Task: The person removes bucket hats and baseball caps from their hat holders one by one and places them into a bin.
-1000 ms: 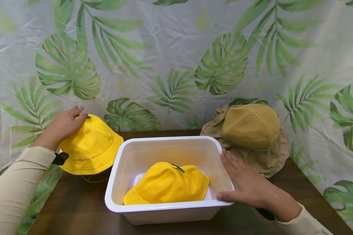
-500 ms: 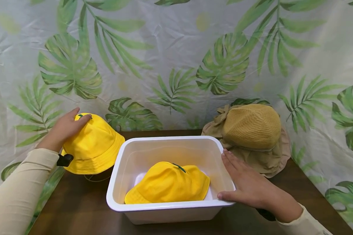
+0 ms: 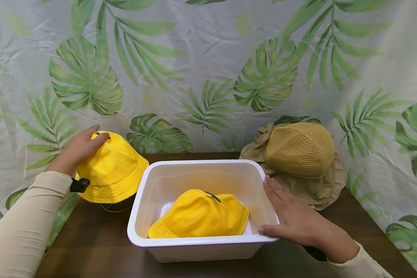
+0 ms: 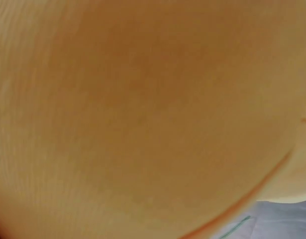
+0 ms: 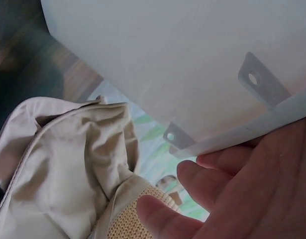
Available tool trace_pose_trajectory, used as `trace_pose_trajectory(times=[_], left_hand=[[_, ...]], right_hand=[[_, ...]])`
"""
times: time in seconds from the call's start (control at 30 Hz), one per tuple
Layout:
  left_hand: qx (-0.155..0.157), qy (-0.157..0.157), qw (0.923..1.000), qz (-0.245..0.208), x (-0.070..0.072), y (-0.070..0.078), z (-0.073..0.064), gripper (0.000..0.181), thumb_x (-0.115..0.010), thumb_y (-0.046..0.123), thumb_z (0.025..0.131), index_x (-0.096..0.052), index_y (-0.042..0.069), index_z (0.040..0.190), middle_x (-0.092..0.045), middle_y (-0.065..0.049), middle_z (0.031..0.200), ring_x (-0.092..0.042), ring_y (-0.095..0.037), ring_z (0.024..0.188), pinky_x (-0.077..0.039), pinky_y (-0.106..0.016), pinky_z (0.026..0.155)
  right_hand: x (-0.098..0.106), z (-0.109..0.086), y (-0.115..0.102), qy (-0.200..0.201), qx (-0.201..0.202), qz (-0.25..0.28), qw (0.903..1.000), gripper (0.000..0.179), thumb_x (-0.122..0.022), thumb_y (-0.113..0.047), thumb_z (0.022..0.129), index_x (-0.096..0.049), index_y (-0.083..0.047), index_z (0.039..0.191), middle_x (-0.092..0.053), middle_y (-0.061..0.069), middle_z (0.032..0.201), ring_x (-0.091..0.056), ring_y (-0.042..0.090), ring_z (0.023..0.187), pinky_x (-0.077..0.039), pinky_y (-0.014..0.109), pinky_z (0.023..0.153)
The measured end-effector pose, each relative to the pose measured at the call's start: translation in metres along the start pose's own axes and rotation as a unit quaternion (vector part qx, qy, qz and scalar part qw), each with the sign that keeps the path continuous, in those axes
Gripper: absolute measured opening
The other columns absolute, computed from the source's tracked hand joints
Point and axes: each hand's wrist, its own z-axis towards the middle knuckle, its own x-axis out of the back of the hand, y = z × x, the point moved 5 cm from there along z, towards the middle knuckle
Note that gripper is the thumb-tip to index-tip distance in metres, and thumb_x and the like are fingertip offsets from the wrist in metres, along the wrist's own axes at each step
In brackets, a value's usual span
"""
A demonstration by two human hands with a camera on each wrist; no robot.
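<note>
At the left, a yellow bucket hat (image 3: pixel 114 166) with a green stem on top sits over a thin wire stand (image 3: pixel 116 210). My left hand (image 3: pixel 80 150) rests on its crown, thumb and index finger spread either side of the stem; the other fingers are hidden. Yellow fabric (image 4: pixel 153 119) fills most of the left wrist view. A white tub (image 3: pixel 201 252) stands in the middle with a second yellow hat (image 3: pixel 198 214) lying inside. Against the tub's right side lies my right hand (image 3: pixel 297 216), fingers straight along the wall and thumb at the near rim corner.
A tan knitted hat (image 3: pixel 299 150) with a wide fabric brim stands right of the tub, close behind my right fingers. The dark wooden table (image 3: pixel 100 247) ends at a leaf-patterned curtain (image 3: pixel 194 58) behind and at both sides.
My left hand has shifted on the crown, its thumb and index finger now spread apart and showing the stem between them. The right hand stays at the tub. The view has drifted slightly.
</note>
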Motion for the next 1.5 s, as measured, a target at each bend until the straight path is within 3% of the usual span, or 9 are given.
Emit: trace_pose_trajectory(times=[0.37,0.73,0.83,0.97,1.0,1.03,1.1,1.5], left_hand=[[0.022,0.008,0.9996,-0.012,0.002,-0.003,-0.004,0.088,-0.025,0.066,0.098,0.004,0.007,0.158,0.001,-0.034,0.158,-0.001,-0.057,0.142,-0.010,-0.070,0.111],[0.012,0.011,0.9999,-0.001,0.005,0.003,-0.005,0.082,-0.023,0.061,0.100,-0.003,0.008,0.159,-0.012,-0.033,0.158,-0.010,-0.054,0.142,-0.016,-0.069,0.110],[0.006,0.013,0.9999,0.004,0.006,0.004,-0.004,0.080,-0.022,0.061,0.101,-0.007,0.008,0.160,-0.026,-0.034,0.153,-0.024,-0.055,0.138,-0.027,-0.068,0.106],[0.005,0.003,1.0000,-0.003,0.006,0.004,-0.004,0.079,-0.022,0.060,0.101,-0.010,0.008,0.159,-0.027,-0.035,0.152,-0.025,-0.054,0.137,-0.028,-0.067,0.106],[0.005,0.001,1.0000,-0.004,0.007,0.004,-0.006,0.079,-0.022,0.059,0.102,-0.011,0.007,0.159,-0.026,-0.035,0.153,-0.024,-0.054,0.138,-0.026,-0.067,0.107],[0.005,-0.003,1.0000,-0.006,0.008,0.004,-0.007,0.078,-0.022,0.059,0.102,-0.010,0.007,0.159,-0.018,-0.035,0.156,-0.014,-0.054,0.141,-0.019,-0.068,0.110],[0.003,-0.006,0.9999,-0.009,0.009,0.003,-0.009,0.079,-0.022,0.059,0.102,-0.011,0.005,0.159,-0.019,-0.035,0.155,-0.014,-0.054,0.141,-0.019,-0.068,0.110],[-0.019,-0.019,0.9996,-0.012,0.005,0.007,-0.001,0.080,-0.026,0.059,0.102,-0.018,0.001,0.158,-0.027,-0.037,0.151,-0.026,-0.053,0.137,-0.027,-0.067,0.106]], right_hand=[[-0.001,0.000,0.001,-0.006,-0.009,0.003,0.9999,0.107,-0.060,-0.066,0.087,-0.019,0.005,0.156,-0.014,0.019,0.163,-0.019,0.036,0.148,-0.029,0.057,0.112],[0.001,0.003,-0.001,-0.010,-0.004,0.016,0.9998,0.104,-0.060,-0.063,0.089,-0.017,0.003,0.157,-0.013,0.018,0.164,-0.020,0.037,0.147,-0.031,0.057,0.111],[0.001,0.002,-0.002,-0.013,-0.010,0.021,0.9997,0.104,-0.060,-0.064,0.089,-0.017,0.003,0.157,-0.012,0.017,0.164,-0.020,0.037,0.147,-0.031,0.057,0.111],[-0.001,0.001,0.000,-0.014,-0.017,0.018,0.9996,0.104,-0.060,-0.064,0.089,-0.017,0.002,0.157,-0.011,0.015,0.165,-0.018,0.034,0.148,-0.031,0.055,0.112],[-0.001,0.001,0.000,-0.012,-0.015,0.015,0.9997,0.104,-0.061,-0.064,0.089,-0.017,0.002,0.157,-0.011,0.015,0.164,-0.018,0.034,0.148,-0.031,0.055,0.111],[-0.001,0.001,0.001,-0.012,-0.016,0.013,0.9997,0.104,-0.061,-0.064,0.089,-0.017,0.001,0.157,-0.010,0.014,0.165,-0.017,0.033,0.149,-0.031,0.054,0.112],[-0.001,0.003,0.001,-0.013,-0.014,0.010,0.9998,0.104,-0.060,-0.064,0.088,-0.017,0.001,0.157,-0.010,0.014,0.165,-0.017,0.032,0.149,-0.030,0.054,0.112],[-0.002,-0.001,0.003,-0.021,-0.026,0.011,0.9994,0.104,-0.060,-0.063,0.089,-0.015,0.001,0.157,-0.009,0.015,0.165,-0.018,0.033,0.149,-0.032,0.055,0.111]])
